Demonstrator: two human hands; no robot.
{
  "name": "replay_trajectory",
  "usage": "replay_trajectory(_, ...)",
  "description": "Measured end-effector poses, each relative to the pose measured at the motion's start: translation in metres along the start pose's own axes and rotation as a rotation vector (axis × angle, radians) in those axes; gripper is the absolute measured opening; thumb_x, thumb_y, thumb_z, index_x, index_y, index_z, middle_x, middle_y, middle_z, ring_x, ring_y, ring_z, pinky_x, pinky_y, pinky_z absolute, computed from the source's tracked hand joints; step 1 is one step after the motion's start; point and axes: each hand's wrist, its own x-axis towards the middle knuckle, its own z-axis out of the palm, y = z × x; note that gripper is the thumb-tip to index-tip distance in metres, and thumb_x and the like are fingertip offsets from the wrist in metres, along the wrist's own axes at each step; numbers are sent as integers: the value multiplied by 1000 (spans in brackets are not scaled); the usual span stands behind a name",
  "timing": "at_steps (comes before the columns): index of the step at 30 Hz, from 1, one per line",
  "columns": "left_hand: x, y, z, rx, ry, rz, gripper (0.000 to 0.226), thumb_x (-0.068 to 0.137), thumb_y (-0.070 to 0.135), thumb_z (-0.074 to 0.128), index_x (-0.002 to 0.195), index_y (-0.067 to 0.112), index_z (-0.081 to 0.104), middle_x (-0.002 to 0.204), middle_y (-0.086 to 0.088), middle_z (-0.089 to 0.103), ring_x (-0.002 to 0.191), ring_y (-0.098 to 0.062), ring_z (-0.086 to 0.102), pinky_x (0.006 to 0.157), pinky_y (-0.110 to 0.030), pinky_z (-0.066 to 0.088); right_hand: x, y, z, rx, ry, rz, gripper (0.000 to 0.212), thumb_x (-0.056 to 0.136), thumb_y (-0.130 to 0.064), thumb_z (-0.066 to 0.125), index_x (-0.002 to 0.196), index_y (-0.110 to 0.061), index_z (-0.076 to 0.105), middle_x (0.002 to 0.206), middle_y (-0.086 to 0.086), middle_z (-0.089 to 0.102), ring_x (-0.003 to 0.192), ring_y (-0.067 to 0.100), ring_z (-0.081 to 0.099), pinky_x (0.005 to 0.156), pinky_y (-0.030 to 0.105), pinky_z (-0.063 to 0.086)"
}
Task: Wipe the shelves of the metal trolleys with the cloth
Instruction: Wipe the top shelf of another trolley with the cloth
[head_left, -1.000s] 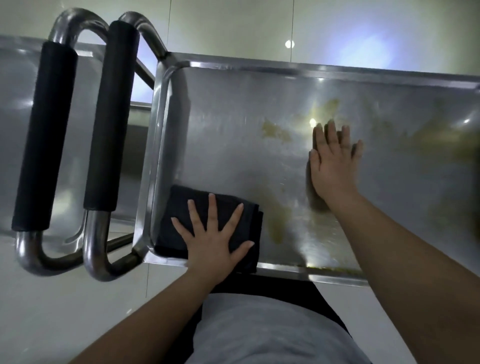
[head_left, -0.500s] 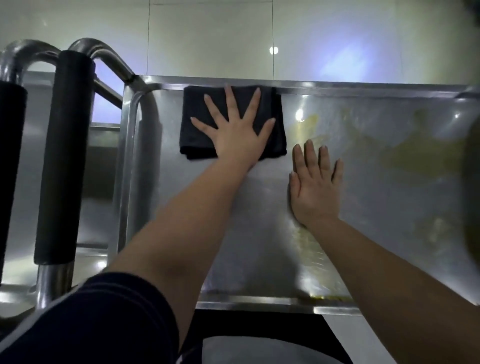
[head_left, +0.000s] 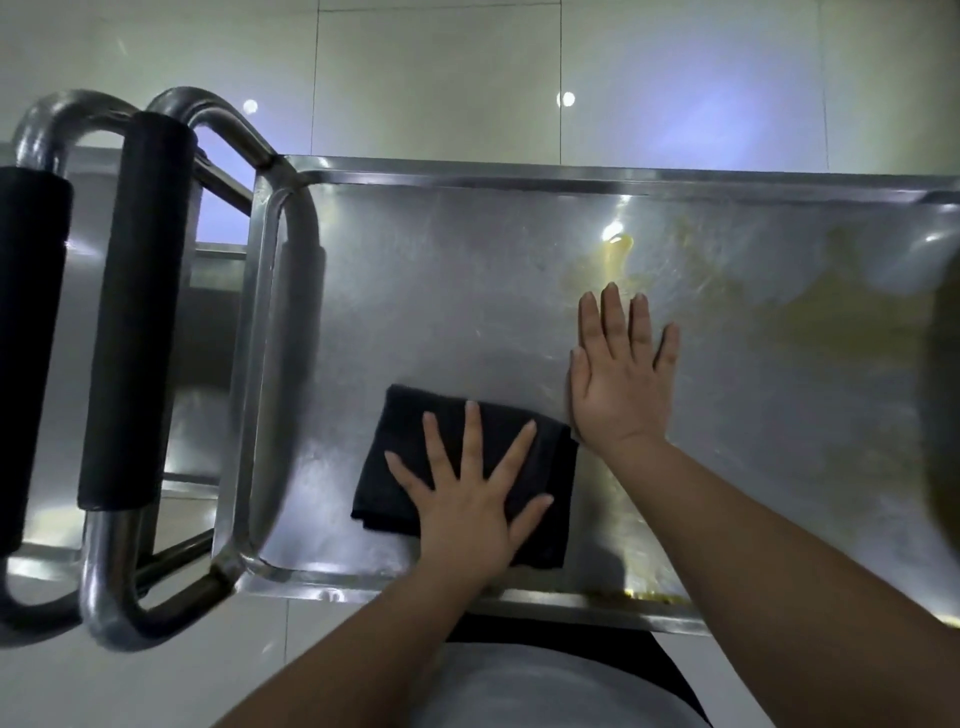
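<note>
Grey fabric of the person's top (head_left: 545, 691) fills the bottom edge, with both bare forearms reaching forward over the near rim of the trolley's top shelf (head_left: 415, 291). This stainless-steel tray has its long axis running left to right.

Nearest on the shelf is the black cloth (head_left: 400, 452), folded into a thick rectangle. It lies flat close to the near rim, left of the shelf's middle. Its long axis runs roughly left to right along the shelf, with the right end tilted slightly nearer. The left hand (head_left: 467, 499) presses flat on the cloth with straight, widely spread fingers pointing away; it does not grip it.

Just beyond and to the right, the right hand (head_left: 621, 379) lies open, palm down on bare metal, fingers straight and pointing to the far rim. Its heel is just beside the cloth's far right corner; whether they touch is unclear.

Past its fingertips a yellowish smear (head_left: 613, 260) spreads rightward across the shelf.

At the left end stands a steel loop handle with a black foam grip (head_left: 137, 312) running near to far. A second trolley's grip (head_left: 28, 338) is beside it.

Pale glossy tiles (head_left: 441, 78) lie beyond.
</note>
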Motion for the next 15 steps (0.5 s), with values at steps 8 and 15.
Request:
replay_trajectory(8,208,-2,-85,-65,77,-184,73,88,82,12,151,53,-10,165,-4,-20,146,-47,-20,102,-81,-7,-2,1,-1,37,13,9,58,102,-42,6,158,-29,1,166,-5,-3,152,22,-7,120,53,-7)
replay_trajectory(15,145,-13,-57,-95,126,-118,73,88,81,15,152,53,-6,166,-3,-16,148,-43,-18,106,-78,-9,-2,-1,-5,18,-12,7,57,103,-41,10,158,-30,-3,166,-5,-7,152,22,-10,120,54,-8)
